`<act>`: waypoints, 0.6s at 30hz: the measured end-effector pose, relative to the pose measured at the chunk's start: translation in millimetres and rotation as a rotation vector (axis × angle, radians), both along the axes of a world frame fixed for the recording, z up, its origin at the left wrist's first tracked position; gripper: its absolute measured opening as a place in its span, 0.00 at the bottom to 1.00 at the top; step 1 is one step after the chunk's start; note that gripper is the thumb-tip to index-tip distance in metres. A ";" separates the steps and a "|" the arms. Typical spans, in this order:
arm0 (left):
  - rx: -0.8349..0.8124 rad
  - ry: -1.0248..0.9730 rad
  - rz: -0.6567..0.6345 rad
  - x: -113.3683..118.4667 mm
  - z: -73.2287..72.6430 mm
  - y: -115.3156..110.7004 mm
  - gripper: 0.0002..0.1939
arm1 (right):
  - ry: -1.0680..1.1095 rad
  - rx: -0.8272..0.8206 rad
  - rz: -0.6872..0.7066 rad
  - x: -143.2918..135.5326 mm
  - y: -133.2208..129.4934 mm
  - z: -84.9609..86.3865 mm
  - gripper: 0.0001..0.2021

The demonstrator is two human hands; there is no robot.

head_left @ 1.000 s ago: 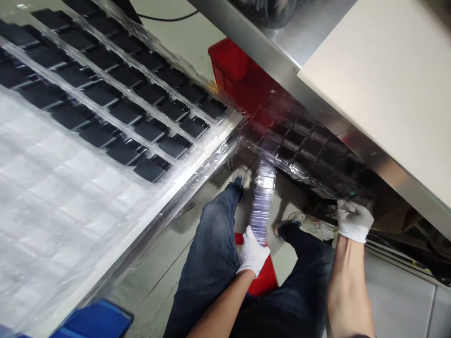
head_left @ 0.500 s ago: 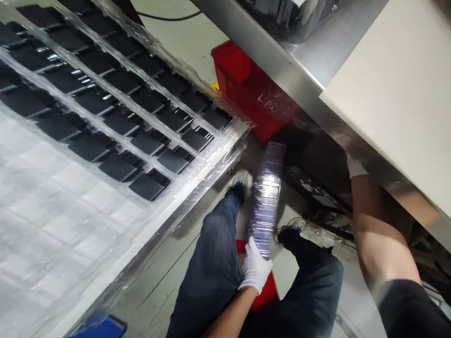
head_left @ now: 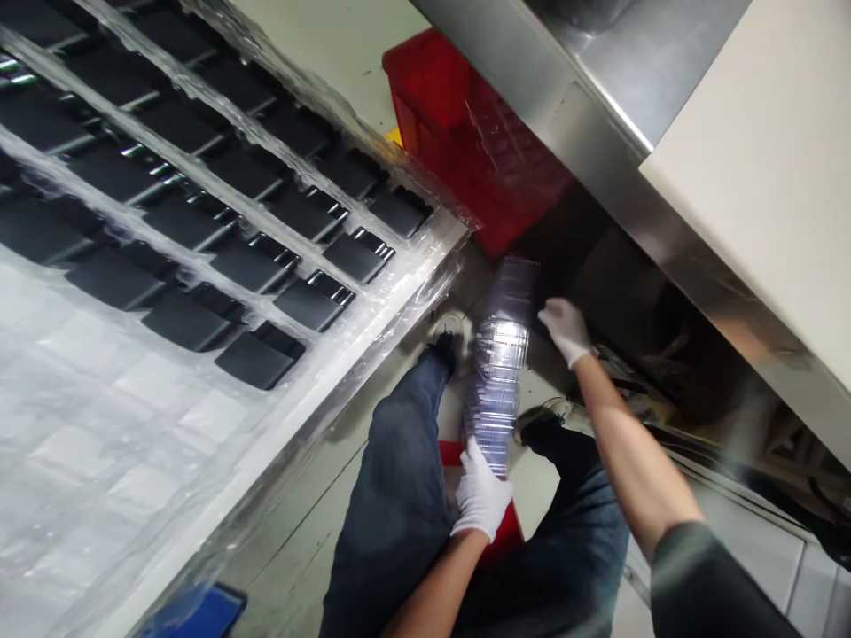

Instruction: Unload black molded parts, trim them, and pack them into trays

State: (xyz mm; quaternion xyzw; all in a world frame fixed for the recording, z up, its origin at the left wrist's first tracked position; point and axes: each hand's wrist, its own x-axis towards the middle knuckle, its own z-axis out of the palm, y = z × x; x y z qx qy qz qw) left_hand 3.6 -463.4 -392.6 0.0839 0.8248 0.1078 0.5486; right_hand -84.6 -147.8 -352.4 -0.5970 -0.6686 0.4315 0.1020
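Note:
My left hand [head_left: 480,496], in a white glove, is closed around the near end of a long stack of clear plastic trays [head_left: 500,381]. The stack slants away from me between my knees, its far end blurred. My right hand [head_left: 565,330], also gloved, is beside the far end of the stack, apart from it. Its fingers are loosely bent and apart, with nothing visible in them.
At left lies a large sheet of clear plastic pockets [head_left: 319,257] with rows of dark flat pieces. A red bin [head_left: 452,142] stands beneath the metal table edge [head_left: 585,115]. A pale board [head_left: 764,159] covers the upper right. A blue object [head_left: 199,611] sits bottom left.
My right hand has come out from under the metal table and moved left, close to the stack's far end. My left hand keeps its hold on the stack. The view has shifted slightly.

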 end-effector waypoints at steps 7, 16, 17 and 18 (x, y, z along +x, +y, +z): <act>0.013 0.007 0.010 -1.2 5.1 -0.3 0.52 | 0.074 -0.206 -0.151 59.4 -123.9 -24.0 0.25; 0.022 0.014 0.040 7.1 0.9 -0.9 0.49 | 0.404 -0.186 -0.162 -96.8 73.4 -40.5 0.23; 0.021 0.010 0.043 8.1 1.0 -1.6 0.49 | 0.431 -0.224 -0.143 -119.8 94.4 -48.2 0.26; 0.015 0.001 0.046 9.0 1.5 -2.2 0.48 | 0.443 -0.229 -0.102 -140.6 112.3 -55.6 0.29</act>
